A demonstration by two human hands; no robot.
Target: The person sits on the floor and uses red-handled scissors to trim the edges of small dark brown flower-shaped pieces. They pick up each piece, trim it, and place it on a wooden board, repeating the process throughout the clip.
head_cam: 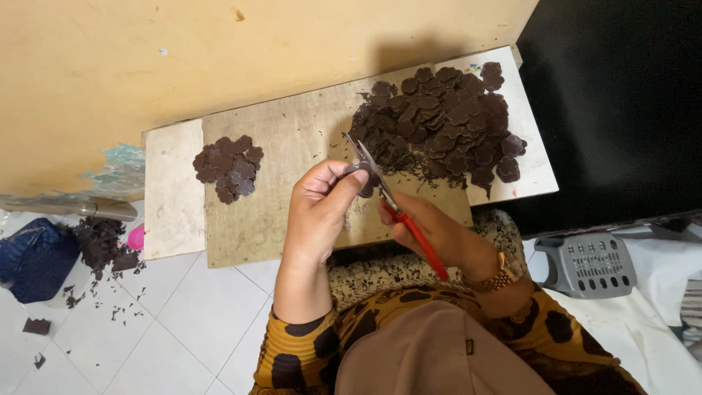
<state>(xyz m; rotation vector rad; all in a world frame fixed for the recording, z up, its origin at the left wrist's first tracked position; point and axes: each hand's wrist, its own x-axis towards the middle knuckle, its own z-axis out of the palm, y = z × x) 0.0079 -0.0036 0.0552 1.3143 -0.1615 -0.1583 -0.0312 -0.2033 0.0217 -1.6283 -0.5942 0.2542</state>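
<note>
My left hand (319, 212) pinches a small dark brown flower-shaped cutout (365, 179) between thumb and fingers. My right hand (431, 234) grips red-handled scissors (391, 205), whose blades meet the cutout at its edge. Both hands hover over the front of a low wooden board (292, 146). A large heap of the same dark cutouts (446, 124) lies on the board's right side. A smaller, neat pile of cutouts (228, 168) sits at the left.
The board rests on a low white table (172, 197) against a yellow wall. Dark scraps (102, 245) litter the white tiled floor at left, near a blue bag (33, 260). A grey plastic stool (589, 265) stands at right.
</note>
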